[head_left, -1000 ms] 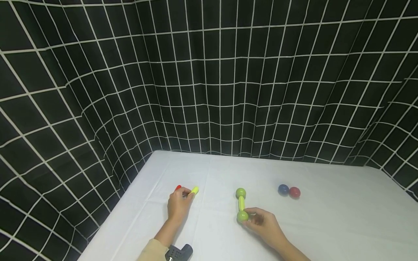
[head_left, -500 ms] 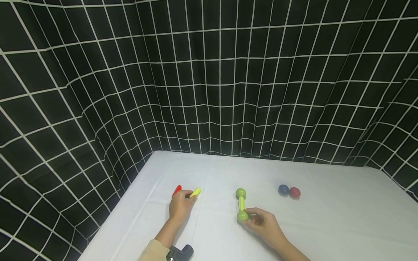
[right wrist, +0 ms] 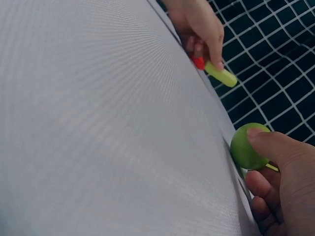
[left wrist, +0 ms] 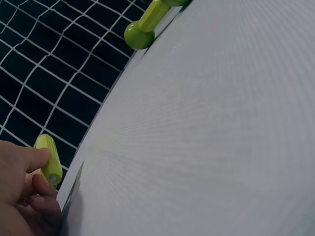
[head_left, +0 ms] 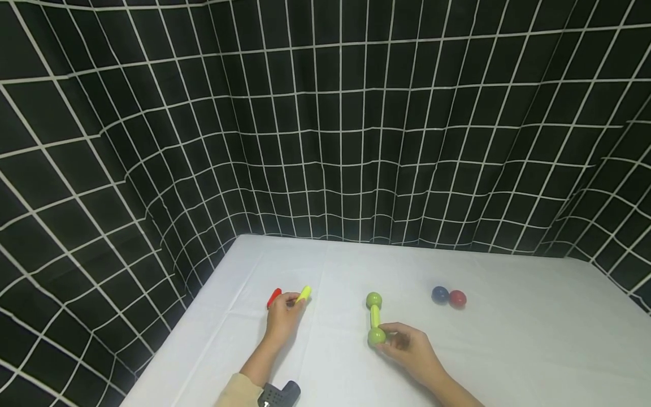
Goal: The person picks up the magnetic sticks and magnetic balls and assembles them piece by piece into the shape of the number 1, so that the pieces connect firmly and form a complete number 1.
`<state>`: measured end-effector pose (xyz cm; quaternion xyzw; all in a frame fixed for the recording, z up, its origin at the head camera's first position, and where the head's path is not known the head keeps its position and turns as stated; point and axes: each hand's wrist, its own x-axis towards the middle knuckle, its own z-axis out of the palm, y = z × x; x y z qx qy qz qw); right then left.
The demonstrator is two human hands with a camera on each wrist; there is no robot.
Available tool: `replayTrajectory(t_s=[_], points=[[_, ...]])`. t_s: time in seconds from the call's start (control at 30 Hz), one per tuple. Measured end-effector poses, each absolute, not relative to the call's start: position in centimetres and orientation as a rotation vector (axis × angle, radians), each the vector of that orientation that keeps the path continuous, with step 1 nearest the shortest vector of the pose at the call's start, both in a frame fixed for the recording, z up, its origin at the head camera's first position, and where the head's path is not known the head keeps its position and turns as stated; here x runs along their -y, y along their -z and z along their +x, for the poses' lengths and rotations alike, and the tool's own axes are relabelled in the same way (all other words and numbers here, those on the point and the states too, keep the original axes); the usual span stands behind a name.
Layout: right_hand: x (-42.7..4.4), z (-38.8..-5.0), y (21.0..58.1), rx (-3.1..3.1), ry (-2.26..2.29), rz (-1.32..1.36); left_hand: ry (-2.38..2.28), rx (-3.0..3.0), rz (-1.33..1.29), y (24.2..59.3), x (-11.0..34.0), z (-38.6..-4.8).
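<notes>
My left hand (head_left: 281, 323) pinches a short yellow-green rod (head_left: 304, 294) between thumb and fingers; in the left wrist view a small pale round spot shows on the near end of this rod (left wrist: 49, 160). Just beyond that hand lies a red rod (head_left: 273, 297), partly covered by it. At mid-table, two green balls (head_left: 373, 299) are joined by another yellow-green rod (head_left: 375, 316) into a dumbbell shape. With thumb and fingers, my right hand (head_left: 414, 351) holds the nearer green ball (right wrist: 248, 147); the right wrist view has the thumb on top of it.
A blue ball (head_left: 439, 294) and a red ball (head_left: 458, 298) sit side by side right of the dumbbell shape. White cloth covers the table (head_left: 534, 328). Black curtain with a white grid (head_left: 356, 141) surrounds its back and sides.
The yellow-green rod in my left hand first moves out slightly, then tilts more upright. More of the red rod shows beside that hand. My right hand keeps its hold on the green ball.
</notes>
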<state>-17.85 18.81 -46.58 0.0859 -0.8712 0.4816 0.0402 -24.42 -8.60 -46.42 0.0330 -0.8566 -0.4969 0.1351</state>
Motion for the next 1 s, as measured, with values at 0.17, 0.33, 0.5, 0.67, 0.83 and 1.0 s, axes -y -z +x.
replayTrajectory(t_s=[0.17,0.33,0.5,0.67,0.83,1.0], points=[[-18.8,-17.8,46.6,2.670,-1.473,0.268,1.588,2.432,0.087,46.3,8.5,-24.5],[-18.9,-17.8,46.7,2.668,-1.470,0.273,1.678,2.394,0.075,46.0,8.2,-24.2],[-18.9,-17.8,46.6,2.672,-1.462,0.277,1.713,2.421,0.059,45.7,7.6,-23.9],[-18.9,-17.9,46.5,2.678,-1.458,0.271,1.797,2.481,0.002,45.7,6.6,-23.5],[-18.9,-17.9,46.5,2.676,-1.483,0.278,1.845,2.546,-0.052,45.7,5.5,-23.0],[-19.0,-17.8,46.6,2.667,-1.481,0.296,1.888,2.581,-0.071,45.6,4.9,-22.5]])
